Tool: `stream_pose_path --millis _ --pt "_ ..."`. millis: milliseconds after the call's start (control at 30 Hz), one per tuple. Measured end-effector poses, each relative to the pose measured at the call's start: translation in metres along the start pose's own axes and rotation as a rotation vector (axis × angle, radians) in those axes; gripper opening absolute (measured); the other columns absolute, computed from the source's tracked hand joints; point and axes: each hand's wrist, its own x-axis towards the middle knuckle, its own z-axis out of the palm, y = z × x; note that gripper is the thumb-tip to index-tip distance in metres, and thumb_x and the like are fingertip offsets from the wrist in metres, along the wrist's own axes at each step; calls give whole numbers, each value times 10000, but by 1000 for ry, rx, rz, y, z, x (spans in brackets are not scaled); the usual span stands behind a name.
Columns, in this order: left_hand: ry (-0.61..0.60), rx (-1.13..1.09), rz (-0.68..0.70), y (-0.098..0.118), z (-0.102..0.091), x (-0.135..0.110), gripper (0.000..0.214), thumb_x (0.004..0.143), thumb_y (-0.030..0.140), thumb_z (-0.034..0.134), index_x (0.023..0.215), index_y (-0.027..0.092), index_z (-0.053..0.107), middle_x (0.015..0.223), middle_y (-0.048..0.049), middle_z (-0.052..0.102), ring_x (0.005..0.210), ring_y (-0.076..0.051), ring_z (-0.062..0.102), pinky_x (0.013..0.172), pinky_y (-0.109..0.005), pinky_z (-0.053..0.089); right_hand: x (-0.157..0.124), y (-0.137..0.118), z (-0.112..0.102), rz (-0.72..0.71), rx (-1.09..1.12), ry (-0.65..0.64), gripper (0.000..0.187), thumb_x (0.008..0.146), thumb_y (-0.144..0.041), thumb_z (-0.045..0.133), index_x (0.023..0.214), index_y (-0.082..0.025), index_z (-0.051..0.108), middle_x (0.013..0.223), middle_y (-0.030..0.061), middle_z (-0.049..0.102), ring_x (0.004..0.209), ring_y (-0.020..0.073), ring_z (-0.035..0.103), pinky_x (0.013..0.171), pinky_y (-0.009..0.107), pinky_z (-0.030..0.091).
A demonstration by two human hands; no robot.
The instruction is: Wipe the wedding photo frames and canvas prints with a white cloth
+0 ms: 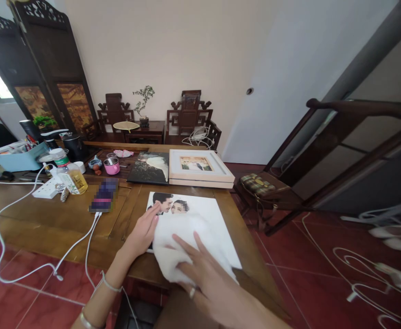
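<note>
A photo panel [226, 228] showing a couple on white lies flat near the table's front edge. My left hand [144, 234] rests flat along the panel's left side, fingers extended, beside the white cloth [173, 235]. On the panel's lower part, my right hand [203, 274] presses that bunched cloth down, its fingers partly spread and part of a fold between them. The cloth covers much of the picture below the two faces. A ring shows on the right hand, and bangles circle my left wrist.
Behind the panel sit a dark photo panel [148, 168] and stacked framed pictures [202, 180]. Leftward are a phone [103, 195] with white cables, an oil-coloured bottle [75, 179], a power strip [47, 188] and a pink cup [111, 166]. A wooden chair [289, 185] stands at right.
</note>
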Motion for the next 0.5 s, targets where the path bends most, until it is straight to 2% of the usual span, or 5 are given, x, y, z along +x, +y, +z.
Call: stream_pose_path --millis 100,200,333,433,500 --pt "-33 11 -1 0 1 0 404 938 295 317 1281 176 493 1404 -79 425 1320 -192 360 1121 -414 268 -13 8 -7 69 -12 5 263 810 -127 419 976 -210 606 1322 97 512 1348 243 249 1102 559 106" --pt "-45 25 -2 -1 2 0 392 931 288 341 1278 198 498 1412 -63 416 1323 -188 354 1124 -413 263 -16 36 -11 159 -76 113 227 857 -193 393 940 -189 604 1374 126 448 1343 271 256 1087 561 167" --pt "-35 -7 -21 2 0 -1 400 937 312 327 1298 222 474 1417 -51 411 1321 -195 357 1119 -424 269 0 68 -12 271 -158 218 291 837 -145 338 987 -179 585 1265 138 549 1329 274 289 1053 598 178" --pt "-8 -54 -17 7 -3 -2 418 938 342 328 1324 225 443 1424 -49 401 1335 -194 332 1126 -412 253 22 70 -9 386 -225 226 311 813 -147 367 1031 -151 588 1227 176 566 1329 320 273 1005 653 172" --pt "17 -81 -8 9 -5 -3 428 942 350 319 1338 227 423 1431 -43 390 1351 -188 299 1136 -402 227 34 60 -6 401 -235 202 334 778 -116 389 1040 -147 593 1247 178 553 1341 345 225 987 685 144"
